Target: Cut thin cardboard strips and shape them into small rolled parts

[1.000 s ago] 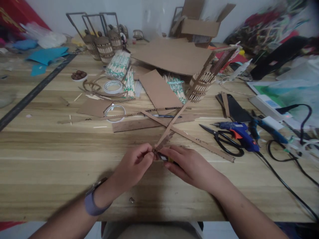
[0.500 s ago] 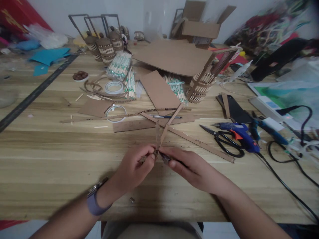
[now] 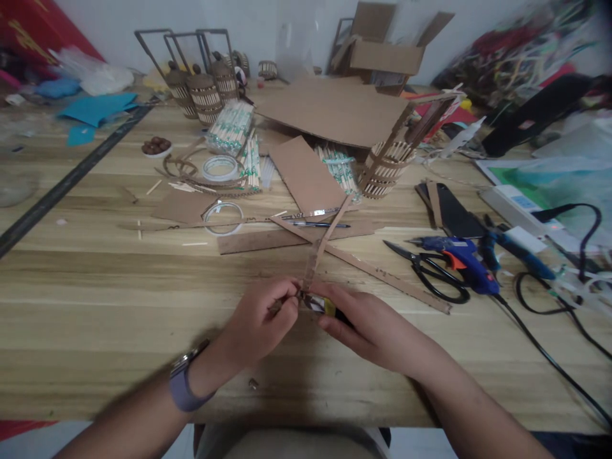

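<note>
Left hand (image 3: 265,312): grip pinched on the near end of a cardboard strip (image 3: 315,255), left of the scissors (image 3: 442,277)
Right hand (image 3: 368,319): grip wrapped round a yellow-and-black cutter (image 3: 329,307), also left of the scissors, metal end right at the pinch

Main risk: cutter slipping toward the left hand. It sits so close that a hard push or a soft spot in the cardboard could nick a finger. Can't tell where the edge meets the strip, too blurred and covered

Second: the strip reaches further back than the scissors' tip and looks bent partway. Seems held only at the near end, so twisting or pulling could crease or tear it there

Further out: long strip (image 3: 382,275) just left of the scissors, pen (image 3: 325,224) further left and beyond; a swing of the held strip could shift the pen

Glue gun (image 3: 466,258) right by the scissors on their far side, cord (image 3: 528,333) running off to their right. Right hand swinging wide could knock both or snag the cord; can't tell if the gun's hot
</note>
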Action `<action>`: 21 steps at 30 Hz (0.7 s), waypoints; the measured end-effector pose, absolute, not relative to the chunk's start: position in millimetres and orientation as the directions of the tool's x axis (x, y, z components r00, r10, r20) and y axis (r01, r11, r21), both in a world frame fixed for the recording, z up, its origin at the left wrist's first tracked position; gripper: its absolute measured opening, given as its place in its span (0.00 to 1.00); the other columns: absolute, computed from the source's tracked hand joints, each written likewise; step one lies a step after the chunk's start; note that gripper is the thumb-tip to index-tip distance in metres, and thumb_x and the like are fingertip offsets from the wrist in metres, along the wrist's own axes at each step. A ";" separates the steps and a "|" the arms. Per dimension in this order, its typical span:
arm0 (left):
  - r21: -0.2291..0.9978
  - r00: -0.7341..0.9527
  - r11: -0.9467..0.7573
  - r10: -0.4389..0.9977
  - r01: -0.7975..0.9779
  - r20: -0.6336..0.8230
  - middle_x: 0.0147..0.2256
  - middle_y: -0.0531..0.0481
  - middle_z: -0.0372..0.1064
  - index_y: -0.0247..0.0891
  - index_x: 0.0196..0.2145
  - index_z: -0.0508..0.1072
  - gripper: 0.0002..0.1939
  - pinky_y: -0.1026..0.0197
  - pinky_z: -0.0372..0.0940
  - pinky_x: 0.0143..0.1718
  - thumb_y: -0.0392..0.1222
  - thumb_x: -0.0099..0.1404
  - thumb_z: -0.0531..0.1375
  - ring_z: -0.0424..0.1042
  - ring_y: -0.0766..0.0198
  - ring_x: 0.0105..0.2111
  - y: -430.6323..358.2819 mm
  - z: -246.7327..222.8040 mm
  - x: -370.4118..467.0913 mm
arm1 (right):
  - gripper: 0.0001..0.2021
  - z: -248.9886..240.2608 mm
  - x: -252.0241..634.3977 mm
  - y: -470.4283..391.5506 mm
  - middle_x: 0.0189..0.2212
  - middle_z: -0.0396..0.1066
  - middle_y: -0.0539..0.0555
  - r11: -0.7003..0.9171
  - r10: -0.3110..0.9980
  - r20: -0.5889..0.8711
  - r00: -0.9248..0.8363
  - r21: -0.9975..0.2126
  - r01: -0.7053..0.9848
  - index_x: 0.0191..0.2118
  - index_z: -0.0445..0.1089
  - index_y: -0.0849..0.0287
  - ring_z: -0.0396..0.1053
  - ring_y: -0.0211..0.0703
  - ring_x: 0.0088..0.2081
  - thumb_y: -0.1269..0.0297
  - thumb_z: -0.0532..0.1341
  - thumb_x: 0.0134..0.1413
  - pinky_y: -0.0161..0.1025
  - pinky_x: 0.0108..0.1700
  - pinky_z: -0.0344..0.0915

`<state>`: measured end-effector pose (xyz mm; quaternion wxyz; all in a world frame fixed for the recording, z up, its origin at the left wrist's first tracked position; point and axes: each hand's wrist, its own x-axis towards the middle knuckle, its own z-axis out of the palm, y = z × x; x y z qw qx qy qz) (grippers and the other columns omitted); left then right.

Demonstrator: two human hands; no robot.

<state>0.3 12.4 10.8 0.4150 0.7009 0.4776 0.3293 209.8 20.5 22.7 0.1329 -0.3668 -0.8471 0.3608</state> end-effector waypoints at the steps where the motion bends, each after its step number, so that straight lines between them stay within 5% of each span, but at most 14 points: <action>1: 0.888 0.340 -0.218 0.938 0.405 0.075 0.27 0.54 0.67 0.40 0.24 0.63 0.11 0.65 0.57 0.30 0.35 0.64 0.50 0.64 0.65 0.28 12.4 10.7 0.6 | 0.23 21.9 209.6 20.2 0.51 0.74 0.58 0.478 0.721 -0.039 -0.692 -0.695 0.537 0.64 0.55 0.53 0.74 0.50 0.49 0.62 0.54 0.66 0.44 0.46 0.71; 5: 0.882 0.363 -0.259 0.925 0.394 0.109 0.28 0.54 0.69 0.39 0.26 0.66 0.10 0.65 0.59 0.32 0.33 0.64 0.50 0.67 0.65 0.30 11.8 10.0 1.6 | 0.21 21.1 208.5 19.5 0.49 0.74 0.59 0.474 0.730 -0.038 -0.683 -0.692 0.545 0.63 0.58 0.54 0.73 0.52 0.49 0.62 0.53 0.67 0.44 0.45 0.70; 9: 0.896 0.381 -0.283 0.914 0.342 0.143 0.30 0.53 0.70 0.38 0.30 0.69 0.10 0.65 0.60 0.33 0.32 0.65 0.50 0.68 0.66 0.31 10.8 8.5 0.7 | 0.18 22.6 207.8 19.6 0.50 0.73 0.58 0.374 0.748 -0.018 -0.664 -0.814 0.444 0.60 0.61 0.54 0.72 0.47 0.48 0.60 0.52 0.68 0.41 0.47 0.68; 13: 0.909 0.369 -0.264 0.920 0.323 0.135 0.35 0.51 0.73 0.38 0.31 0.71 0.09 0.65 0.61 0.38 0.33 0.66 0.52 0.70 0.64 0.35 9.8 7.4 -1.0 | 0.19 19.9 208.2 19.5 0.37 0.71 0.53 0.169 0.796 -0.041 -0.604 -0.943 0.288 0.58 0.65 0.53 0.68 0.40 0.37 0.53 0.51 0.69 0.37 0.40 0.66; 16: 0.941 0.354 -0.176 0.933 0.289 0.066 0.33 0.51 0.72 0.38 0.33 0.73 0.10 0.64 0.62 0.38 0.37 0.68 0.52 0.70 0.63 0.36 9.6 7.6 -1.3 | 0.21 14.7 208.3 18.5 0.27 0.63 0.48 -0.033 0.816 -0.123 -0.566 -0.986 0.166 0.58 0.65 0.54 0.62 0.37 0.29 0.48 0.51 0.67 0.33 0.31 0.62; 21: 0.988 0.396 0.077 0.910 0.137 -0.126 0.33 0.49 0.74 0.36 0.40 0.75 0.15 0.63 0.65 0.37 0.48 0.68 0.53 0.72 0.60 0.36 12.7 7.3 1.3 | 0.24 11.0 204.5 17.4 0.26 0.59 0.47 -0.128 0.801 -0.171 -0.574 -0.985 0.115 0.57 0.65 0.57 0.58 0.36 0.28 0.46 0.54 0.65 0.33 0.27 0.57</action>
